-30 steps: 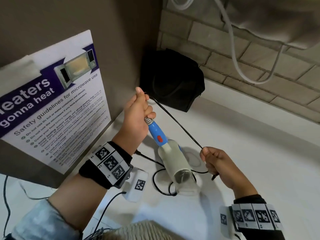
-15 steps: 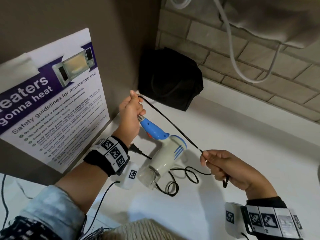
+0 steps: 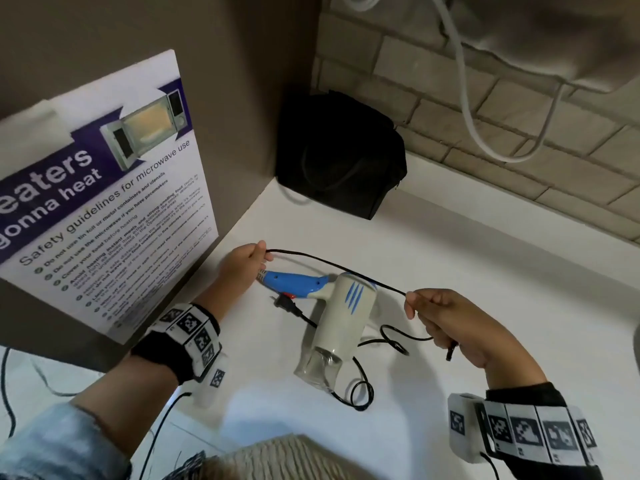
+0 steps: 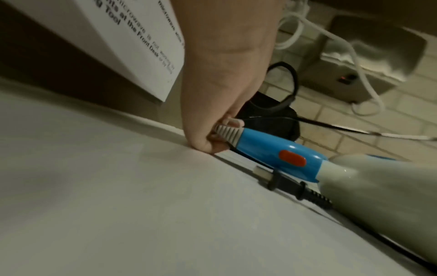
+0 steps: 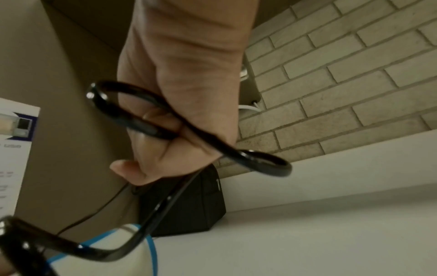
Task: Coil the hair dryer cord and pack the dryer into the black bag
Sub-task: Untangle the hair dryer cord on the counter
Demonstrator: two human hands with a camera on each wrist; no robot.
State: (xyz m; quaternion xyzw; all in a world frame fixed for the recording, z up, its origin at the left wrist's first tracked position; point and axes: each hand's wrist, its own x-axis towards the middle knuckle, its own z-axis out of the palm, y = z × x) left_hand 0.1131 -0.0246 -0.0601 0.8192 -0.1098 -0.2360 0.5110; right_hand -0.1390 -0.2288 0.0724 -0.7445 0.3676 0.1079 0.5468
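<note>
A white hair dryer (image 3: 337,327) with a blue handle (image 3: 294,283) lies on the white counter (image 3: 485,306), its nozzle toward me. My left hand (image 3: 247,263) grips the ribbed cord end of the handle (image 4: 227,131) and the black cord (image 3: 332,263) where it leaves it. The cord runs taut across the dryer to my right hand (image 3: 440,315), which grips it in a closed fist (image 5: 179,121). Loose cord loops (image 3: 362,393) and the plug (image 3: 285,303) rest beside the dryer. The black bag (image 3: 341,154) stands in the back corner.
A microwave safety poster (image 3: 104,202) leans against the brown wall on the left. A white cable (image 3: 485,133) hangs over the brick wall at the back right. Thin black wires (image 3: 156,438) trail from my wrist cameras near the front.
The left hand has lowered the dryer from hanging in the air to lying flat on the counter. The right hand has kept its hold on the cord.
</note>
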